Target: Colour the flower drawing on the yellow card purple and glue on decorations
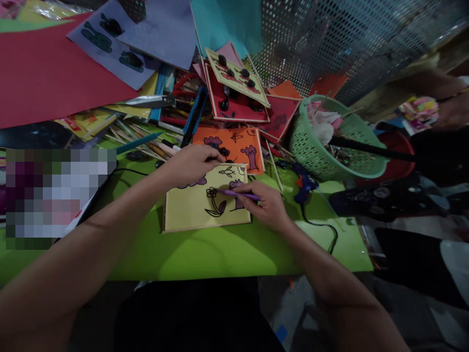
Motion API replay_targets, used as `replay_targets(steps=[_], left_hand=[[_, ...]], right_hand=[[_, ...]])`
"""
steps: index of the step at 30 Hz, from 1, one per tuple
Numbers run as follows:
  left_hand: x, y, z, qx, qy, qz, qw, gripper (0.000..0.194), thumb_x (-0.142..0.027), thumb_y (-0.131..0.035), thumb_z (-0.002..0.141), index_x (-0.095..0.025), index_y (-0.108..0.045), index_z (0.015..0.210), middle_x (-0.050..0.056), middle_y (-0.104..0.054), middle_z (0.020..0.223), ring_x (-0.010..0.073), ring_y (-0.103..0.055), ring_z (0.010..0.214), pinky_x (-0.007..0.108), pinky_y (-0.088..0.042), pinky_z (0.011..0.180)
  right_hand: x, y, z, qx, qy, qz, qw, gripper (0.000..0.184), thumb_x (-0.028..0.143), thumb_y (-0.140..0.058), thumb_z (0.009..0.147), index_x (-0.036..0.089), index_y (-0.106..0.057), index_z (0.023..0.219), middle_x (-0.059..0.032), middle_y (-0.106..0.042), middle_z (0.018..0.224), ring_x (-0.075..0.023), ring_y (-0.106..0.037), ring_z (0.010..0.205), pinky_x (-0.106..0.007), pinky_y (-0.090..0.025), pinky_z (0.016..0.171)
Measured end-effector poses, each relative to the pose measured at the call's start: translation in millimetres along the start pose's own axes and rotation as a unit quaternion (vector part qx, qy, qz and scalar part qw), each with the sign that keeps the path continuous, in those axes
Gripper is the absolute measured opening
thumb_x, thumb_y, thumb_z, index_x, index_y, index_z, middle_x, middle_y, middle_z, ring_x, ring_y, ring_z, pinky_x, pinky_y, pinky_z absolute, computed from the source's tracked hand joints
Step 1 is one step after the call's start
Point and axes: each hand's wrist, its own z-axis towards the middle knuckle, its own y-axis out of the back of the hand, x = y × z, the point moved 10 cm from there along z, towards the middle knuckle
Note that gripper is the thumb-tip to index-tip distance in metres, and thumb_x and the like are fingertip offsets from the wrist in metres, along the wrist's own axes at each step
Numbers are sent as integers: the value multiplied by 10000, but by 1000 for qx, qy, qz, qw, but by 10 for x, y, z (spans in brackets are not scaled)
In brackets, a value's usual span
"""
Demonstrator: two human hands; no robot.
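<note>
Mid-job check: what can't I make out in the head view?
All in the head view:
Yellow card, upper left part: behind the left hand.
Orange card, lower left: behind that hand.
Purple pen in the right hand: tip too small to tell contact.
Green basket's bottom: hidden by its contents.

Both bare forearms [120, 215] extend forward and inward, the left hand [194, 164] palm-down and partly bent, the right hand [269, 205] curled in a pinching grip.

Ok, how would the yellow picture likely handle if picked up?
The yellow picture looks thin, so it is probably light. The narrow strips along its edges should keep it fairly stiff. Being flat, it seems unlikely to roll.
</note>
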Motion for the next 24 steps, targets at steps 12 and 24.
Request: replay_targets(steps=[12, 24], left_hand=[[-38, 23, 22, -16, -34, 17, 999, 345, -309, -538, 979, -197, -809, 1162, 66, -802, 941, 173, -721, 776, 228, -481, 643], [-5, -4, 15, 1, -15, 9, 1000, 369, -330, -524, 997, -187, -794, 1203, 48, -778, 821, 131, -644, 574, 223, -423, 552]], right_hand=[[-9, -1, -6, -2, 2, -1, 1000, 150, 258, -668, 1024, 258, -778, 1127, -52, -834, 1083, -221, -789, 1019, -358, -622, 863], [-40, -10, -14, -1, -7, 1, 1000, 163, 239, -670, 1013, 279, -780, 1126, -41, -832, 1095, -223, -787, 1023, -367, -624, 871]])
